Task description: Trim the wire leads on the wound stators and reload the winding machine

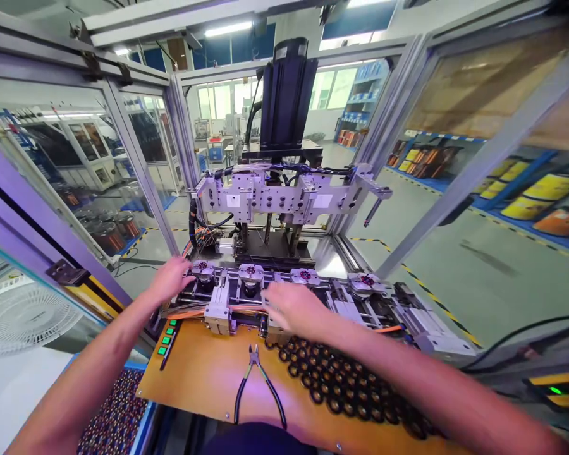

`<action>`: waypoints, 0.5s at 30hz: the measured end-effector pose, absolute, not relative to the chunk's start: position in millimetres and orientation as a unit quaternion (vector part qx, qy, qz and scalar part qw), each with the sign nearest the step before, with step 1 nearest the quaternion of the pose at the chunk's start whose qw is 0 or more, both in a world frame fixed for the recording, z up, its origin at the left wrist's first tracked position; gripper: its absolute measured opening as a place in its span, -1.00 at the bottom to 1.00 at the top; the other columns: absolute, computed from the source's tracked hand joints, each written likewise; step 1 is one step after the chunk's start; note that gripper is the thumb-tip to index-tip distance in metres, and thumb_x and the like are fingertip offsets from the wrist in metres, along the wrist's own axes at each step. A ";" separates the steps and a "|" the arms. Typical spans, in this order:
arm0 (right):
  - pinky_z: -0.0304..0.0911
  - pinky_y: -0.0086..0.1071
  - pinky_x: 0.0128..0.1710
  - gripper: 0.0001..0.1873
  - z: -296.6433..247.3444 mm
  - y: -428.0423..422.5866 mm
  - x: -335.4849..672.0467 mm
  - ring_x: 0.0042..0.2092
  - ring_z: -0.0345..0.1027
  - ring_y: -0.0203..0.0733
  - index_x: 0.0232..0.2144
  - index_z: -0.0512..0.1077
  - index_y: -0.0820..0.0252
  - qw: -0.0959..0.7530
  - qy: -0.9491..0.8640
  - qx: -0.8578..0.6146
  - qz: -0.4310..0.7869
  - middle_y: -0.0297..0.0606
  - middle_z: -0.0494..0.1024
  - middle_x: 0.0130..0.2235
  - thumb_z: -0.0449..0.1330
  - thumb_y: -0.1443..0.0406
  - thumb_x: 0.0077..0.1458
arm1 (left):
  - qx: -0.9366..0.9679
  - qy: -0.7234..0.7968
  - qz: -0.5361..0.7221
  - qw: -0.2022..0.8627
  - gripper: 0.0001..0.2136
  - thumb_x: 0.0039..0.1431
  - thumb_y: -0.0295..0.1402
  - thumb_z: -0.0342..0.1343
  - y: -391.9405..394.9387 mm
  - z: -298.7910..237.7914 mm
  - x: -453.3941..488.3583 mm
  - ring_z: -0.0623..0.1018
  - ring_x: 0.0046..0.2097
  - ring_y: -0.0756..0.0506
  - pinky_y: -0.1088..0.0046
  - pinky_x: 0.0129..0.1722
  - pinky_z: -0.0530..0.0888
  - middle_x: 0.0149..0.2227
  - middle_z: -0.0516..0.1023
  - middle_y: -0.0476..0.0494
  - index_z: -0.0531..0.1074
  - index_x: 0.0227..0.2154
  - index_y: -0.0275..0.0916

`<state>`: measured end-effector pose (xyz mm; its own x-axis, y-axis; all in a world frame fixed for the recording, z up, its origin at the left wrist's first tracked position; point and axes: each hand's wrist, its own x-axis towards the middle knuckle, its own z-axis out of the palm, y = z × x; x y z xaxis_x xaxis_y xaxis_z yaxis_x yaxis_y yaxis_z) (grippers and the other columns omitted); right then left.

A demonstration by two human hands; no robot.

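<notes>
At the left end of a row of metal fixtures, my left hand [169, 280] is beside the first fixture [203, 270], its thumb and fingertips apart at the edge; whether they touch it is unclear. My right hand [294, 306], slightly blurred, hovers with fingers stretched leftward between the second fixture [251, 275] and the third fixture [305, 276]. Nothing shows in either hand. Each fixture carries a small dark round part with reddish dots on top, as does the fourth fixture [366, 283]. Cutting pliers [255, 363] lie with jaws slightly parted on the orange work board [194, 373].
Many black rings [334, 379] are spread on the board under my right forearm. Green buttons [165, 341] sit at its left edge. A press head [279, 199] hangs behind the fixtures. A tray of small coloured parts [116, 404] and a fan [23, 313] are at left.
</notes>
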<state>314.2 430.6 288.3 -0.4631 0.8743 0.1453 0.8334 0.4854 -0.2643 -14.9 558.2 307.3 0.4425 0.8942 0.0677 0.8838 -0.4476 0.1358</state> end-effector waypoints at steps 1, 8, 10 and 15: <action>0.33 -0.12 -0.01 -0.76 299.9 452.6 314.2 -0.02 0.40 0.06 -0.10 0.50 0.30 0.128 -0.856 -0.497 0.060 0.02 0.53 -0.10 0.12 0.28 0.27 | 0.860 0.506 0.059 0.033 -0.74 0.24 -0.23 0.16 574.3 311.0 -10.7 0.45 0.16 -0.25 0.04 0.15 0.37 0.09 0.50 -0.25 0.50 -0.09 -0.26; 0.35 -0.08 0.07 -0.69 299.7 544.0 307.2 0.12 0.33 -0.01 -0.03 0.44 0.26 0.071 -0.882 -0.465 0.036 -0.11 0.44 0.09 0.28 0.26 0.20 | 0.887 0.460 0.016 0.024 -0.68 0.25 -0.25 0.19 611.9 290.7 4.6 0.41 0.21 -0.27 -0.05 0.16 0.39 0.19 0.40 -0.25 0.45 0.01 -0.26; 0.36 -0.06 0.07 -0.72 290.0 550.8 306.8 0.13 0.33 -0.02 -0.06 0.45 0.26 0.058 -0.886 -0.458 0.046 -0.12 0.43 0.11 0.26 0.23 0.23 | 0.888 0.459 0.007 0.028 -0.68 0.25 -0.25 0.18 614.1 286.6 2.0 0.41 0.21 -0.27 -0.05 0.16 0.39 0.20 0.40 -0.25 0.44 0.02 -0.26; 0.37 -0.07 0.07 -0.74 277.8 558.4 308.4 0.10 0.36 -0.04 -0.09 0.46 0.27 0.054 -0.890 -0.446 0.077 -0.12 0.46 0.08 0.24 0.22 0.25 | 0.893 0.446 -0.030 0.050 -0.68 0.26 -0.26 0.17 621.3 286.0 0.1 0.38 0.24 -0.27 -0.07 0.20 0.35 0.24 0.36 -0.25 0.45 0.03 -0.24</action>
<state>308.4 558.4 277.8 -0.5958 0.8027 0.0268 0.7862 0.5898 -0.1845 0.1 621.3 286.0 0.6001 0.7940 -0.0976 0.7999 -0.5968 0.0633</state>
